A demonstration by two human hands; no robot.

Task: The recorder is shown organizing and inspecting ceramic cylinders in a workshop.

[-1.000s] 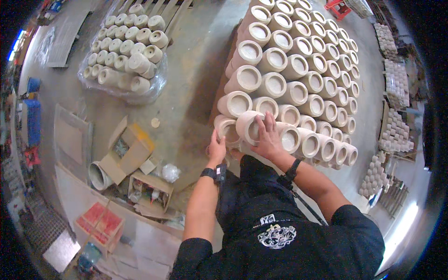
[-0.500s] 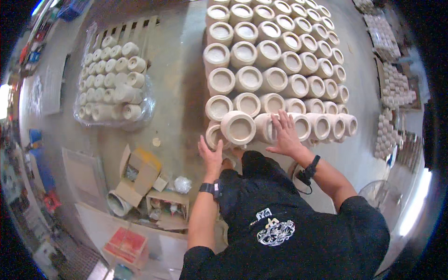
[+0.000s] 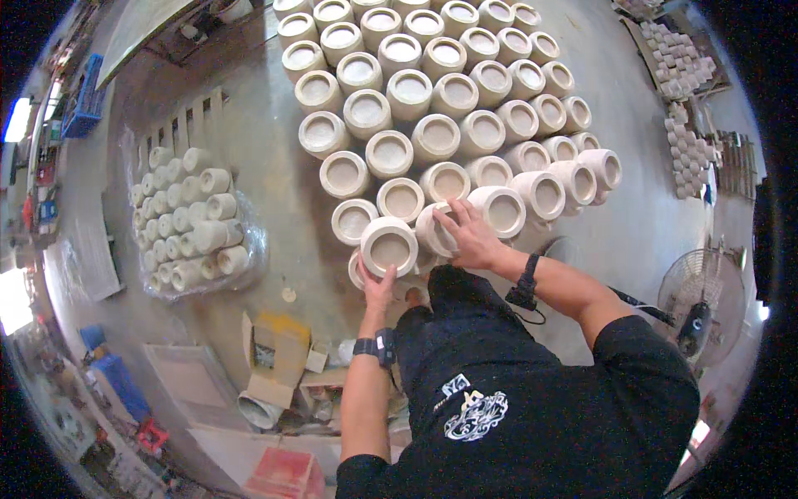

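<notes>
Near cup (image 3: 388, 246) sits at the front edge of the cup stack (image 3: 432, 100), mouth tilted up toward camera. Left hand (image 3: 378, 285) cups its underside, right hand (image 3: 467, 235) lies just right, fingers spread on neighbouring cup (image 3: 438, 229).

Hands: two, left hand (image 3: 378, 287), right hand (image 3: 472, 237)
Wristbands: two
Standing fan (image 3: 694, 312): one
Wrapped bundle of pots (image 3: 191, 220): one

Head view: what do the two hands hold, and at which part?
The left hand grips the nearest pale clay pot at its lower rim. The right hand lies on the side of the neighbouring pot; whether it grips it cannot be told.
</notes>
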